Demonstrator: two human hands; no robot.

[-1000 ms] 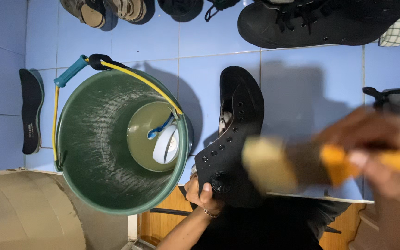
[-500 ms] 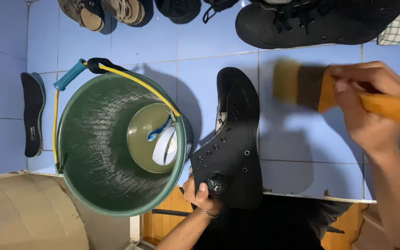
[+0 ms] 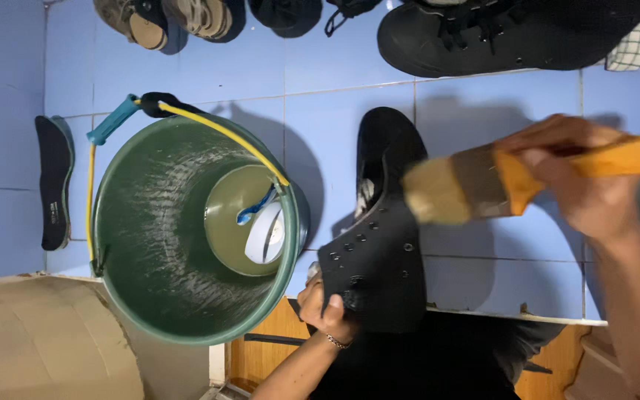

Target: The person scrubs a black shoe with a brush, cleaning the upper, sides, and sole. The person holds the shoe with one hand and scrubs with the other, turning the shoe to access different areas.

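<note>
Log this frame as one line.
left hand: grips black shoe | right hand: holds brush beside shoe | green bucket at left

black laceless shoe [image 3: 379,244] tilted, blurred orange-handled brush [image 3: 483,185] above

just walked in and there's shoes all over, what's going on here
A person is holding a black high-top shoe by its lower end with the left hand, above a blue tiled floor. The right hand grips a wide paintbrush with an orange handle, its bristles close beside the shoe's upper; whether they touch is blurred. Next to the shoe stands a green bucket with murky water and a small scoop inside. A loose insole and more footwear lie around.
</note>
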